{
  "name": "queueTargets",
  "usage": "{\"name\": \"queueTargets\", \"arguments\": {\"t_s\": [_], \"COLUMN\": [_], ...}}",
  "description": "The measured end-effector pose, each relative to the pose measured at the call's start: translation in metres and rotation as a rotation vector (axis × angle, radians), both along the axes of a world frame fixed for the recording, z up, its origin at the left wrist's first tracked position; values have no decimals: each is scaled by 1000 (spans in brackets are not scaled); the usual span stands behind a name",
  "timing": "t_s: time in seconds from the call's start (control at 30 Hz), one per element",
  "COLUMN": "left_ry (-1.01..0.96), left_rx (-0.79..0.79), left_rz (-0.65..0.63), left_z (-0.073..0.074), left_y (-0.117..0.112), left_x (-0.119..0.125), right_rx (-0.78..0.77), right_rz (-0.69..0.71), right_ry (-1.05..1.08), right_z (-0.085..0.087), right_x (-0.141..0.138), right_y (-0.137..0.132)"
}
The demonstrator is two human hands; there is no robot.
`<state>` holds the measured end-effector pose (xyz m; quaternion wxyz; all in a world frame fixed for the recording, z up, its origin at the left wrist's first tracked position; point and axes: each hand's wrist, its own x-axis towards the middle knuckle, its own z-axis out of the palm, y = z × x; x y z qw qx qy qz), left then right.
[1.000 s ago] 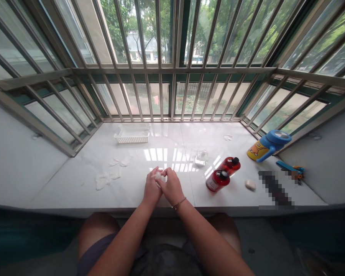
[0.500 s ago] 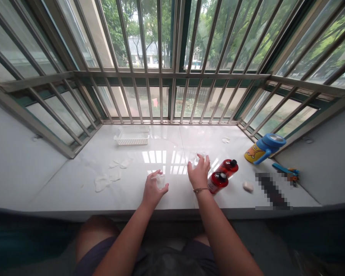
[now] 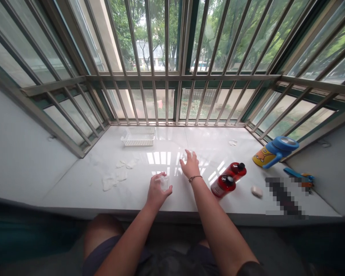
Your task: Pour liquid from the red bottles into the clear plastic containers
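My left hand is curled around a small clear container, held low over the white ledge near its front. Thumb and fingers press on opposite sides of it. My right hand is farther back and to the right, with its fingers bent around another small clear piece. That piece is mostly covered by the fingers and blends into the bright reflections, so its shape is hard to make out. To the right of my right hand stand two red bottles with black caps, a nearer bottle and a farther bottle.
A white mesh basket sits at the back left of the ledge. Crumpled white scraps lie at left. On the right are a blue-and-yellow mug, a whitish lump and a blue-and-orange tool. Metal bars close off the back.
My right hand has moved left, away from the red bottles, and the clear piece has gone with it. My left hand keeps its hold on the container. The view has shifted slightly.
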<state>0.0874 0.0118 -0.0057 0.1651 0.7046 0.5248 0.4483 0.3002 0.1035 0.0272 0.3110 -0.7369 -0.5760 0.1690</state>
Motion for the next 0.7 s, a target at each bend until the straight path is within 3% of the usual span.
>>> {"name": "queueTargets", "arguments": {"t_s": [0.23, 0.33, 0.4, 0.5, 0.6, 0.67, 0.7], "left_ry": [10, 17, 15, 9, -2, -10, -12], "left_rx": [2, -13, -15, -5, -6, -6, -6], "left_rz": [-5, -8, -14, -14, -15, -15, -14], "left_z": [-3, -5, -7, -9, -8, -7, -6], "left_y": [4, 4, 4, 3, 2, 1, 1], "left_x": [-2, -2, -2, -1, -1, -1, 0], "right_rx": [42, 82, 113, 162, 163, -3, -160], "right_rz": [498, 609, 603, 485, 126, -135, -238], "right_ry": [5, -20, -50, -127, -440, -561, -582], "right_z": [30, 55, 77, 113, 139, 144, 143], "right_x": [-51, -46, -27, 21, 85, 128, 147], "right_y": [-5, -24, -40, -58, -64, -61, -58]}}
